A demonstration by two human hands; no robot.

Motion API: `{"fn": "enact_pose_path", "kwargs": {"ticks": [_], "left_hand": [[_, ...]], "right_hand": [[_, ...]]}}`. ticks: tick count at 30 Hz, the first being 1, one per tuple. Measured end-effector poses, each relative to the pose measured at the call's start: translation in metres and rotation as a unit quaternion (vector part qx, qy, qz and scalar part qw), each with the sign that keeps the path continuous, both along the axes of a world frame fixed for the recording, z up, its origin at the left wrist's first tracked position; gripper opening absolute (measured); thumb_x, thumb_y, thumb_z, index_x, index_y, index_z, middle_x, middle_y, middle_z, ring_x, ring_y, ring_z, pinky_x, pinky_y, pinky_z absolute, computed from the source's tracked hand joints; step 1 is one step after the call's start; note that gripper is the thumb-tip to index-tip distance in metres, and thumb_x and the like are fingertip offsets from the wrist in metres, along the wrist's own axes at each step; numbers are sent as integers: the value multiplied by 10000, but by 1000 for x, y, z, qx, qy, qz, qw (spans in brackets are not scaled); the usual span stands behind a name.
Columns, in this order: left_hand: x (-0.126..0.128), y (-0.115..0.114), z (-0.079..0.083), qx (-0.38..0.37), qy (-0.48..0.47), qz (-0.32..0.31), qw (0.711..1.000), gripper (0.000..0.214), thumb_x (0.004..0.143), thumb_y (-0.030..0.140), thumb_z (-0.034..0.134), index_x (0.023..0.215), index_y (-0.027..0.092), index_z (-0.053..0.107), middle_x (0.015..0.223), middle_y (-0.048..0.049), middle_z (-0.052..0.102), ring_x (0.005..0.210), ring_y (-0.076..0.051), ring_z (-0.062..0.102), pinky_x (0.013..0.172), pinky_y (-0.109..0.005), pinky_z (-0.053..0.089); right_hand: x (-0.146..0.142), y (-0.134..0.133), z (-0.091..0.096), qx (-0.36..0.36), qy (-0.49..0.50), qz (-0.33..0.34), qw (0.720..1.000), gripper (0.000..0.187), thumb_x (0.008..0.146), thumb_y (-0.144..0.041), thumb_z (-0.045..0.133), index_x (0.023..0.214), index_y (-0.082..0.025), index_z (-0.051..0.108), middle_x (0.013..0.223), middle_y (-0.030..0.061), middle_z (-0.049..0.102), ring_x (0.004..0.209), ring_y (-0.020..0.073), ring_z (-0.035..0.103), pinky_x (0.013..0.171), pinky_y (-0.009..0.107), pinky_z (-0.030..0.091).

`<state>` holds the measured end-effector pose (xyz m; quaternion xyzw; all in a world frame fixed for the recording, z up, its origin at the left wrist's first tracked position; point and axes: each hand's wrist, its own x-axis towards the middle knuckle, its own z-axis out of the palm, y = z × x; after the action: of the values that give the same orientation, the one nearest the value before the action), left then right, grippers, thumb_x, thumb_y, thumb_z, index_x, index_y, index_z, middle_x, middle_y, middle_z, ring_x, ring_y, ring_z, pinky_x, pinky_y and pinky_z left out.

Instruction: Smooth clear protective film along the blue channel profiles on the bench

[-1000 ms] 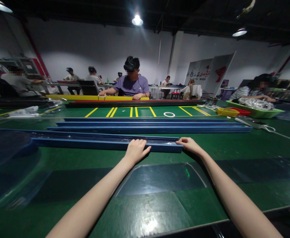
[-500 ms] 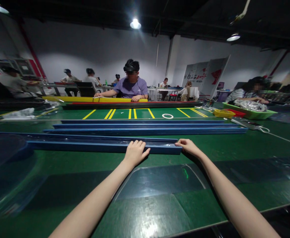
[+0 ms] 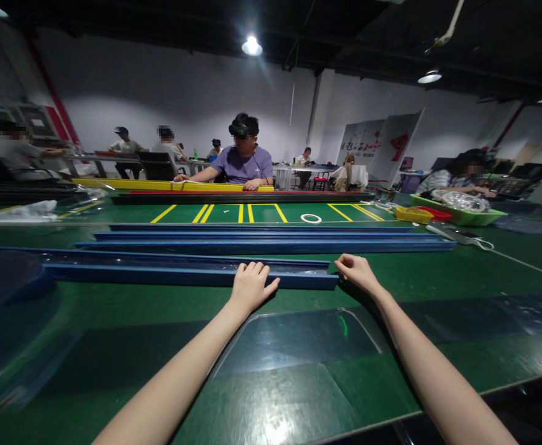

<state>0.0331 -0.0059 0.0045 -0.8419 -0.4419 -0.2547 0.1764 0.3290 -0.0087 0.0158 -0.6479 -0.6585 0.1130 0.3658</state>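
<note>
Under the left hand (image 3: 252,287) and the right hand (image 3: 356,272), the table (image 3: 191,303): big, flat, green and shiny.
Clear sheet (image 3: 298,337): lies on the table on the near side of both hands, partly between the two arms.
Near blue rail (image 3: 159,275): long, like a gutter, right under the left hand and running far off to its left; its other end stops just beside the right hand.
Other blue rails (image 3: 271,247): close together, past both hands.
Black rail (image 3: 243,199): much farther past the left hand, with red along it.
Yellow rail (image 3: 159,185): just past the black one.
Person in purple (image 3: 247,164): ahead of the left hand, behind the yellow rail, hands on it.
Green tray (image 3: 477,217): far past the right hand and to its right, with see-through plastic in it.
Left hand: laid over the near blue rail, fingers close together, thumb stuck out toward the right hand.
Right hand: fingers curled, tips of thumb and finger close; I cannot tell if they pinch something thin or touch the rail.
Yellow tray (image 3: 412,214): past the right hand and to its right, beside the red tray (image 3: 437,213).
White ring (image 3: 311,222): past both hands, beyond the other blue rails.
</note>
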Motion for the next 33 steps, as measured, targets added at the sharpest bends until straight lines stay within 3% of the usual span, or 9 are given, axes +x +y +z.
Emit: {"fn": "enact_pose_path", "kwargs": {"ticks": [3,6,9,13,17,20,25,33], "left_hand": [[0,0,0,-3,1,9,1000,352,839,446,381,826,164,592,839,-76,617,806,-222,529,692,-349,326],[0,0,0,-1,-3,18,1000,351,831,455,390,829,169,594,827,-73,615,789,-218,529,692,-346,321],[0,0,-1,0,-5,24,1000,351,825,461,396,828,173,597,822,-73,614,782,-216,529,694,-342,316],[0,0,0,1,-10,27,1000,356,825,465,396,817,172,598,813,-75,618,777,-216,530,693,-341,309],[0,0,0,2,-10,30,1000,351,870,396,332,795,174,592,793,-62,622,772,-202,534,688,-337,295],[0,0,1,-1,-8,28,1000,336,890,306,296,769,177,582,776,-50,621,767,-189,534,678,-333,284],[-1,1,1,1,-24,28,999,303,879,266,321,743,173,576,774,-59,620,776,-189,522,680,-329,276],[-2,2,-1,4,-37,58,998,302,877,278,329,744,180,582,782,-49,629,784,-199,510,686,-336,274]], "right_hand": [[-9,0,12,92,13,-54,994,284,729,-422,455,562,-194,477,469,-8,507,449,105,474,506,224,359],[-24,4,25,142,13,-61,988,287,749,-426,444,581,-195,471,490,-10,514,456,105,468,509,224,353],[-45,6,36,157,-42,-35,986,275,774,-397,425,594,-195,477,523,-9,531,496,110,481,526,221,338],[-85,4,41,133,-188,-15,973,254,818,-330,384,656,-198,527,658,16,600,616,131,527,557,226,322],[-126,1,35,130,-286,27,949,250,853,-266,344,798,-183,573,833,54,626,812,154,537,699,238,348],[-144,3,24,105,-333,38,936,272,863,-290,338,869,-168,581,874,73,623,850,168,533,742,257,346],[-147,6,8,77,-359,37,929,326,886,-301,286,939,-160,575,880,79,625,858,171,542,756,268,340],[-141,7,4,102,-372,55,921,341,888,-287,266,959,-159,575,889,79,641,856,165,555,750,269,324]]}}
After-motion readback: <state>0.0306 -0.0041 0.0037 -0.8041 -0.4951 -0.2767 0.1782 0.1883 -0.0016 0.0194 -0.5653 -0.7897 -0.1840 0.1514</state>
